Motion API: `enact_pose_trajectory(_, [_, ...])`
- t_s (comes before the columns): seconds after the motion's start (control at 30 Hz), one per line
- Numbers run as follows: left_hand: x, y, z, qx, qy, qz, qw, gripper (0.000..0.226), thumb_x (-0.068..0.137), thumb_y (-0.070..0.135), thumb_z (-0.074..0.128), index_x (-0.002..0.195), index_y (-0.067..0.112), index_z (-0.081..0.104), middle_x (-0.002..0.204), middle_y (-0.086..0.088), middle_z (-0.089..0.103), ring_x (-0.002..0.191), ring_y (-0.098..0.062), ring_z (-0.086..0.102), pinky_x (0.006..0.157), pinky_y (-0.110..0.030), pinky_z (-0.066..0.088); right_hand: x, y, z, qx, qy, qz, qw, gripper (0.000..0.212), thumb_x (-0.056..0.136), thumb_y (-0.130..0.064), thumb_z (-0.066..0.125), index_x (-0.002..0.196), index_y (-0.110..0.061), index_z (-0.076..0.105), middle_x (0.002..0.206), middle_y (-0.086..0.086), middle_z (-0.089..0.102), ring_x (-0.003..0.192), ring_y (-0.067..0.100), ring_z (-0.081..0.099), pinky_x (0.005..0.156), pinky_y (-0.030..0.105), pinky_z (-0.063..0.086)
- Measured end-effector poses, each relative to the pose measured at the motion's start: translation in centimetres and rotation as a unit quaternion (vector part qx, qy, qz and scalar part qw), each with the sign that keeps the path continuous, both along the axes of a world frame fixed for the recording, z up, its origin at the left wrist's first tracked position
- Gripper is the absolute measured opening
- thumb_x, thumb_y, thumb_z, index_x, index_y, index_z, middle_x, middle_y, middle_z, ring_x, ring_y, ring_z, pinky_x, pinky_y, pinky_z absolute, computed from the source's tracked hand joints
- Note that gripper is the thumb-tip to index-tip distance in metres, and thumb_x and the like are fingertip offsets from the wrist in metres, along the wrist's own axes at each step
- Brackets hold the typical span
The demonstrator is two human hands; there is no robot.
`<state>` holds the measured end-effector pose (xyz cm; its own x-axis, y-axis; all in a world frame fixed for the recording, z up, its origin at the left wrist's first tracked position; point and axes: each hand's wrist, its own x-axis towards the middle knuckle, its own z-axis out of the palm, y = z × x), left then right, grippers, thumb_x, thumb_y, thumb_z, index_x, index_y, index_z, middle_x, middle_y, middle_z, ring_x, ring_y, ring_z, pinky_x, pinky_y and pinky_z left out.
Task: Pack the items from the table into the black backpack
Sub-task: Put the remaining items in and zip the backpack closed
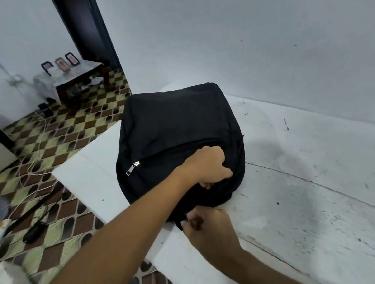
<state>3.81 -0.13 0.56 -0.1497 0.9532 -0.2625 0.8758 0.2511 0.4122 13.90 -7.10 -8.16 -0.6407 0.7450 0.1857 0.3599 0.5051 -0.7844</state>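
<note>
Fingers [207, 184] of the left hand [207, 167] gripped the black backpack [174, 129] mid-frame on the tabletop [316, 194], the right hand [206, 228] pinched its lower edge; with no loose items visible, packing seemed nearly done.

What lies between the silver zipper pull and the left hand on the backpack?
In the head view, only black backpack fabric and the zipper line separate the zipper pull from the left hand.
</note>
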Motion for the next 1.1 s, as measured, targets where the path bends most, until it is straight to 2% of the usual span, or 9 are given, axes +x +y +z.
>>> enact_pose_trajectory(0.13, [-0.6,-0.4,-0.4,0.005,-0.043,0.021,0.999,0.041,0.089,0.030,0.065,0.059,0.008,0.046,0.052,-0.011,0.060,0.047,-0.024,0.064,0.049,-0.027,0.053,-0.8,-0.1,0.7,-0.001,-0.024,0.001,1.000,0.035,0.084,-0.025,0.064,0.058,-0.019,0.042,0.051,-0.004,0.044,0.051,0.013,0.044,0.050,0.017,0.033])
enact_pose_trajectory(0.27, [-1.7,-1.3,0.5,0.014,-0.126,0.019,0.992,0.041,0.092,0.037,0.060,0.070,0.003,0.059,0.068,-0.011,0.069,0.057,-0.020,0.067,0.053,-0.026,0.055,0.2,0.9,2.4,0.058,-0.108,0.045,0.991,0.042,0.082,-0.041,0.064,0.055,-0.018,0.041,0.051,-0.004,0.044,0.051,0.012,0.045,0.050,0.020,0.032])
enact_pose_trajectory(0.4, [-7.0,-4.2,2.0,0.188,-0.160,0.122,0.961,0.027,0.093,0.028,0.060,0.078,0.006,0.064,0.070,-0.006,0.069,0.057,-0.015,0.065,0.053,-0.022,0.050,0.1,3.0,6.4,0.088,-0.167,0.105,0.976,0.051,0.084,-0.056,0.056,0.061,-0.010,0.062,0.054,0.001,0.060,0.050,0.012,0.053,0.048,0.021,0.037])
enact_pose_trajectory(0.53, [-14.4,-8.2,0.0,0.355,-0.083,0.315,0.876,0.014,0.086,0.015,0.065,0.073,0.014,0.065,0.071,0.003,0.066,0.064,-0.011,0.060,0.063,-0.022,0.046,-4.0,5.8,10.1,0.028,-0.094,0.193,0.976,0.041,0.087,-0.044,0.060,0.066,-0.009,0.067,0.056,0.006,0.063,0.049,0.017,0.059,0.053,0.033,0.050])
enact_pose_trajectory(0.7, [-20.1,-9.8,-4.6,0.292,-0.185,0.421,0.839,0.011,0.086,0.004,0.060,0.084,0.013,0.066,0.086,-0.004,0.066,0.078,-0.024,0.063,0.068,-0.034,0.054,-11.8,9.0,10.9,0.022,-0.015,0.181,0.983,0.010,0.088,-0.014,0.062,0.087,-0.012,0.072,0.071,0.000,0.070,0.053,0.009,0.066,0.057,0.017,0.050])
enact_pose_trajectory(0.87, [-23.6,-8.6,-6.6,0.254,-0.330,0.402,0.815,0.017,0.087,-0.007,0.058,0.094,0.007,0.064,0.103,-0.013,0.063,0.082,-0.028,0.066,0.068,-0.039,0.060,-21.1,11.0,10.2,0.167,-0.001,0.173,0.971,0.023,0.087,-0.001,0.054,0.097,-0.008,0.073,0.096,0.004,0.071,0.087,0.017,0.065,0.081,0.032,0.054])
enact_pose_trajectory(0.93, [-23.9,-7.8,-6.7,0.242,-0.369,0.369,0.818,0.029,0.084,-0.011,0.061,0.111,0.000,0.062,0.114,-0.011,0.062,0.088,-0.032,0.068,0.062,-0.032,0.058,-24.3,11.5,10.3,0.210,-0.047,0.212,0.953,0.032,0.084,0.006,0.048,0.101,-0.008,0.073,0.105,0.007,0.069,0.099,0.023,0.061,0.087,0.038,0.051])
enact_pose_trajectory(1.0, [-24.4,-6.9,-7.1,0.241,-0.372,0.333,0.832,0.033,0.080,-0.010,0.064,0.111,-0.001,0.062,0.112,-0.009,0.065,0.086,-0.033,0.069,0.064,-0.038,0.059,-27.4,11.9,10.0,0.237,-0.139,0.269,0.923,0.036,0.084,0.004,0.049,0.107,-0.012,0.072,0.114,0.003,0.067,0.111,0.021,0.056,0.099,0.038,0.045])
enact_pose_trajectory(1.1, [-24.7,-6.1,-7.8,0.248,-0.332,0.322,0.852,0.028,0.075,-0.003,0.072,0.100,0.003,0.060,0.094,-0.008,0.065,0.073,-0.027,0.067,0.066,-0.045,0.059,-29.6,12.9,9.3,0.316,-0.299,0.299,0.849,0.023,0.089,-0.030,0.057,0.104,-0.021,0.072,0.111,-0.001,0.064,0.117,0.018,0.048,0.111,0.044,0.026])
